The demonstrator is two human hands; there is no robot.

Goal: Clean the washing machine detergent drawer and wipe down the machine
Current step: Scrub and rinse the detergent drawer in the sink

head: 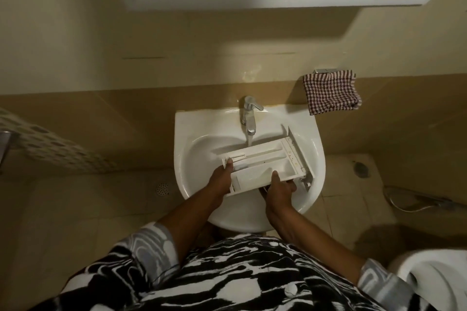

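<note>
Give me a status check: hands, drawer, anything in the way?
Left hand grips the detergent drawer at its left end; right hand grips the near edge. Drawer held over sink, below faucet. Nothing in the way.

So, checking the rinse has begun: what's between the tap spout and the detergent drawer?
A stream of water runs from the tap down to the drawer, head view.
</note>
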